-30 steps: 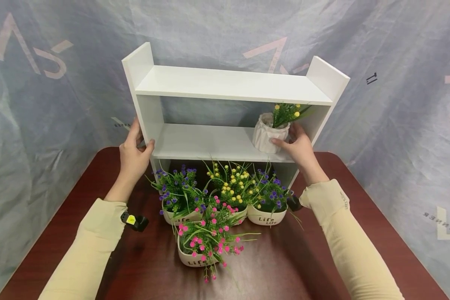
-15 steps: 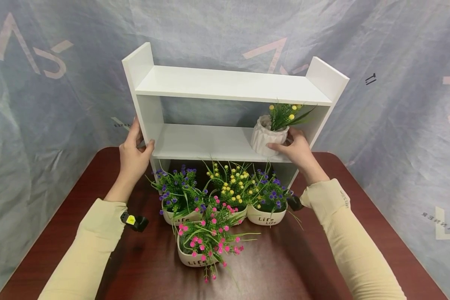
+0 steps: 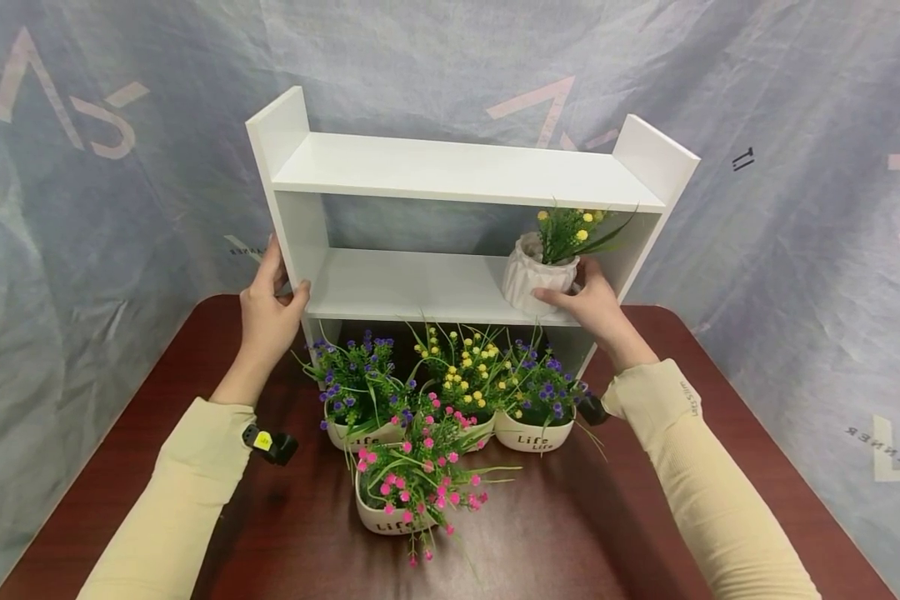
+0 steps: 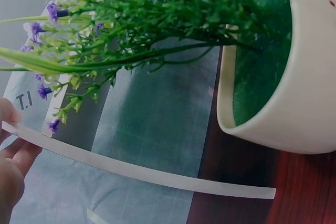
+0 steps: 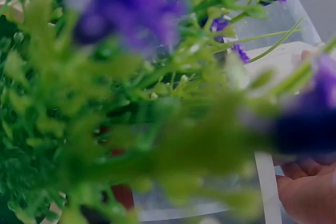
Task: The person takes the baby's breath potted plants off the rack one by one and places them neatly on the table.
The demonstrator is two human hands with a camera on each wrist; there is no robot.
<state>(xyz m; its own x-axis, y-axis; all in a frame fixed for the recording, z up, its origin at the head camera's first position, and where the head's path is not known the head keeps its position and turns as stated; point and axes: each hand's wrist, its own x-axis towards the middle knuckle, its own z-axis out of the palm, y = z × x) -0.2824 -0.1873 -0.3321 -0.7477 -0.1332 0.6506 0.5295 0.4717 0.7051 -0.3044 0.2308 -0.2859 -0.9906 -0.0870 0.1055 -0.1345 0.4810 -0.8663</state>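
A white two-tier shelf [image 3: 450, 171] stands upright on the table. My left hand [image 3: 266, 315] grips its left side panel, thumb at the front edge and fingers behind; the left wrist view also shows this panel's edge [image 4: 142, 171] between thumb and fingers. On the middle board, toward the right, is a white ribbed flowerpot [image 3: 532, 279] with yellow flowers [image 3: 570, 229]. My right hand [image 3: 596, 310] holds this pot from its right side, thumb across the front, other fingers partly hidden behind it. Blurred purple flowers [image 5: 131, 9] cover much of the right wrist view.
Below the middle board are oval cream planters: purple flowers at left [image 3: 356, 375], yellow in the middle [image 3: 468, 367], purple at right [image 3: 543, 387]. In front stands a planter with pink flowers [image 3: 420, 475]. A grey cloth [image 3: 450, 50] hangs behind the dark red table [image 3: 540, 533].
My right hand and the white flowerpot have shifted slightly toward the front and left on the middle board, mostly in the first half second. My left hand has stayed on the side panel.
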